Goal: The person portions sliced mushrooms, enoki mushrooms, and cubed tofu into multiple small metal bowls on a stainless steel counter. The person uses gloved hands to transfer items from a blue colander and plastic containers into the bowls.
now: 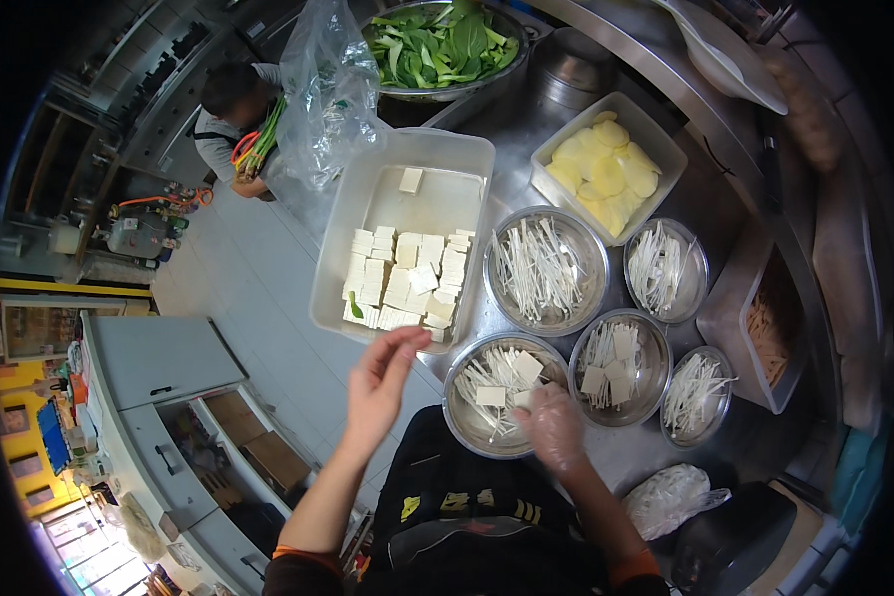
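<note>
My right hand [555,426], in a clear plastic glove, has its fingertips on a white tofu slice [523,400] in the nearest steel bowl [465,434]. Enoki mushrooms [477,372] and other tofu slices lie in that bowl. Bare and with loosely bent fingers, my left hand [382,380] hovers at the near end of a plastic tub [328,276]; I see nothing in it, and cannot tell if it touches the rim. Rows of cut tofu [406,279] fill the tub's near part, with a green leaf bit [354,304] on top and one piece [410,180] apart at the far end.
To the right stand several steel bowls of enoki; one bowl [620,369] also holds tofu. Beyond are a tub of yellow slices [603,175] and a large bowl of leafy greens [443,48]. A plastic bag [328,104] hangs near a person [235,112] holding green stalks [263,141].
</note>
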Demonstrator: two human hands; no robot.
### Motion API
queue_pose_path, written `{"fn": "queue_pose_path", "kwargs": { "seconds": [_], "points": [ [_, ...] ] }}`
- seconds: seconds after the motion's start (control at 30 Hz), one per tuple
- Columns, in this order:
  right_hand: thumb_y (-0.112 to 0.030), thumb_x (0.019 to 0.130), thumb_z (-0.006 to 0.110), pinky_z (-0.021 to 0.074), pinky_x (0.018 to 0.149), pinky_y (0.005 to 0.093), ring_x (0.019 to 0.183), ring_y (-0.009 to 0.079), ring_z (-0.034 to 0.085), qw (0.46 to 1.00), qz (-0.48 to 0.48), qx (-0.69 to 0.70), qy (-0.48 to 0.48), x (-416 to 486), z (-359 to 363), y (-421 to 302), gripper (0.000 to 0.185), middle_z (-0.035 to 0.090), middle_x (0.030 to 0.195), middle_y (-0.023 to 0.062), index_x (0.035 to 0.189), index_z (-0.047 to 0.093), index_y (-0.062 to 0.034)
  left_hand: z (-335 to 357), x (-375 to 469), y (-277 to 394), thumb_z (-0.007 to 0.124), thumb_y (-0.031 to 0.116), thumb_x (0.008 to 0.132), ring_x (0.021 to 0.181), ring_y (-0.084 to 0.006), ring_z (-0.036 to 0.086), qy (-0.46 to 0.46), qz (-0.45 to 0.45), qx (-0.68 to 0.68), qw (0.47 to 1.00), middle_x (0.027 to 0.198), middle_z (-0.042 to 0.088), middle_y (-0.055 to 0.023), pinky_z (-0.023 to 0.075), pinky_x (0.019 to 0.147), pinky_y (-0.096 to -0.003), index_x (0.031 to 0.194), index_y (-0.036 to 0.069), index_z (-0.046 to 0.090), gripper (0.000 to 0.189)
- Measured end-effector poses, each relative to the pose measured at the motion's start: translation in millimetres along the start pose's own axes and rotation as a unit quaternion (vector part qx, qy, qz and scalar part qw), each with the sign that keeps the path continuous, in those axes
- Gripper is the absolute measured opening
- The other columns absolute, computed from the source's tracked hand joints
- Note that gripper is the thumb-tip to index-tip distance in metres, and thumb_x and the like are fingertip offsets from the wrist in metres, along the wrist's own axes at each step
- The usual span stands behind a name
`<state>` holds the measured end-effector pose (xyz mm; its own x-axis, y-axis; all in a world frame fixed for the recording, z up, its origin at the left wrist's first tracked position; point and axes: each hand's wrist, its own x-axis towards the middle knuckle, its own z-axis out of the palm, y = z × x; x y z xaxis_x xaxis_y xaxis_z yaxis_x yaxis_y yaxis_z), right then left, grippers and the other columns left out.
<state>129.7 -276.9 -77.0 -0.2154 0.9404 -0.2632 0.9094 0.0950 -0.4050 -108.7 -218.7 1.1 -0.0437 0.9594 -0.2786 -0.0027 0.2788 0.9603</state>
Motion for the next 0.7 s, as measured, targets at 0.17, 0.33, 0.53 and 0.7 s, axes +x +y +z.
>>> {"fn": "queue_pose_path", "kwargs": {
  "seconds": [0.17,0.33,0.53,0.7],
  "points": [
    [-0.019,0.072,0.062,0.0470,0.064,0.0434,0.074,0.0325,0.059,0.998,0.032,-0.024,0.046,0.6,29.1,-3.8,0.018,0.058,0.080,0.0159,0.081,0.056,-0.0043,-14.9,24.9,9.4,0.049,0.009,0.093,0.098,-0.0170,0.061,0.012,0.018,-0.014,1.000,0.102,0.065,-0.0122,0.0449,0.086,-0.0269,0.109,-0.003,0.057,0.022],
    [-0.017,0.073,0.060,0.0466,0.063,0.0444,0.069,0.0333,0.059,0.999,0.033,0.004,0.009,0.0,19.8,11.8,0.013,0.058,0.074,0.0160,0.076,0.056,-0.0049,-12.5,36.0,4.3,0.050,0.008,0.093,0.093,-0.0144,0.060,-0.004,-0.004,-0.035,0.999,0.100,0.065,-0.0099,0.0453,0.083,-0.0255,0.107,-0.003,0.057,0.019],
    [-0.014,0.075,0.064,0.0455,0.059,0.0416,0.068,0.0299,0.059,0.986,0.046,0.150,0.061,-10.9,-44.2,-18.3,0.011,0.058,0.074,0.0116,0.078,0.057,-0.0061,12.0,-0.2,-0.1,0.053,0.006,0.091,0.086,-0.0106,0.060,-0.181,-0.085,0.077,0.977,0.092,0.066,-0.0069,0.0482,0.076,-0.0244,0.106,-0.002,0.062,0.018],
    [-0.007,0.070,0.072,0.0463,0.058,0.0359,0.067,0.0260,0.058,0.953,-0.020,0.281,0.109,-10.6,-72.2,-42.0,0.021,0.058,0.076,0.0074,0.082,0.056,-0.0064,59.1,-29.5,-17.4,0.061,0.001,0.086,0.100,-0.0153,0.060,-0.234,-0.144,-0.118,0.954,0.108,0.064,-0.0114,0.0495,0.086,-0.0273,0.120,-0.004,0.053,0.036]
  ]
}}
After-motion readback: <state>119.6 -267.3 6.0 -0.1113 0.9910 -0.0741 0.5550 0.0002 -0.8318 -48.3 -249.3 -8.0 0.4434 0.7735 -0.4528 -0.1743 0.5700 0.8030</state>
